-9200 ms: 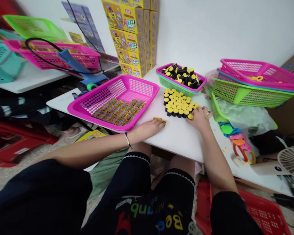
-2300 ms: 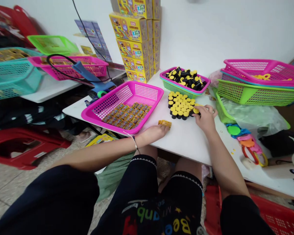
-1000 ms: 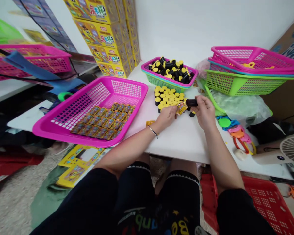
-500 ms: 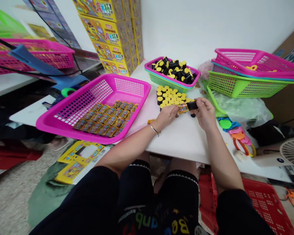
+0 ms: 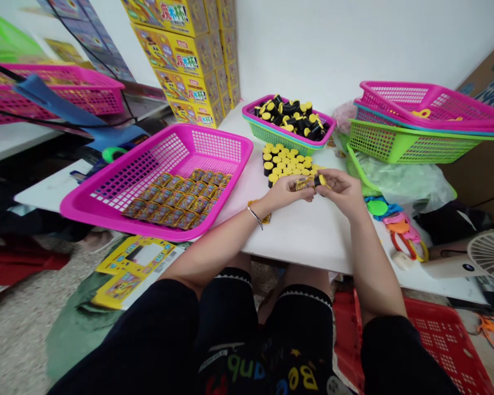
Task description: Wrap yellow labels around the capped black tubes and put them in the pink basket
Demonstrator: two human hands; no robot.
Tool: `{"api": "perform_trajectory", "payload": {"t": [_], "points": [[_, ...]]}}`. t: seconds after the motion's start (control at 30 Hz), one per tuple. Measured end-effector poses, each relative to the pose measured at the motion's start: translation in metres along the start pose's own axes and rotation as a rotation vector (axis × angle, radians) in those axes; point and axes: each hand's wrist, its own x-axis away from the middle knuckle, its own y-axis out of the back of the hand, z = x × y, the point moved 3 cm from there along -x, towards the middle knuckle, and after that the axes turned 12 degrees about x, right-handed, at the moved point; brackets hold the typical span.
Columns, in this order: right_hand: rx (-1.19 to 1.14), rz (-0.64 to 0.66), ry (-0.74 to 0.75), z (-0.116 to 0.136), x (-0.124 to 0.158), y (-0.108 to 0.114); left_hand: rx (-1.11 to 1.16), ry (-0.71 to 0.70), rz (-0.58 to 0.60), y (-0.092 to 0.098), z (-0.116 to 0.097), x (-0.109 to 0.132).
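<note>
Tube: yellow-capped black tube, pinched by the right hand, above the white table
Packet: gold packet, pinched by the left hand, touching the tube
Nearby: capped tubes just beyond; pink basket to the left

A white wall rises above a speckled terrazzo floor.

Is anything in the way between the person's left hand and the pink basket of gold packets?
Yes, one small thing: a loose gold packet lies on the white table at the left hand's wrist, near the pink basket's front rim. It lies low, under the hand's level.
</note>
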Motion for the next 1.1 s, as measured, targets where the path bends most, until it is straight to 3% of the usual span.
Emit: {"api": "perform_trajectory", "payload": {"t": [0.1,0.23,0.4,0.6,0.83,0.93,1.0,1.1], "points": [[0.061,0.044,0.029,0.003,0.0,0.001,-0.263,-0.039,-0.041,0.005,-0.003,0.0],[0.105,0.049,0.031,0.004,0.0,0.002,-0.622,-0.28,-0.038,0.011,-0.005,0.0],[0.111,0.013,-0.036,0.001,0.001,-0.002,-0.788,-0.438,0.011,0.014,-0.001,0.0],[-0.027,0.038,-0.106,-0.007,-0.001,-0.003,-0.707,-0.41,-0.054,0.013,-0.003,-0.001],[0.012,0.08,0.059,-0.011,-0.002,0.005,-0.392,-0.027,-0.023,0.006,-0.005,0.004],[0.07,0.09,0.103,-0.016,-0.002,0.004,-0.235,0.042,-0.007,0.003,-0.004,0.004],[0.128,0.047,0.129,-0.019,-0.003,0.002,-0.152,0.047,-0.049,0.004,-0.003,0.001],[0.2,-0.139,0.208,-0.019,-0.003,-0.002,-0.005,0.059,-0.114,0.005,-0.003,-0.003]]}}
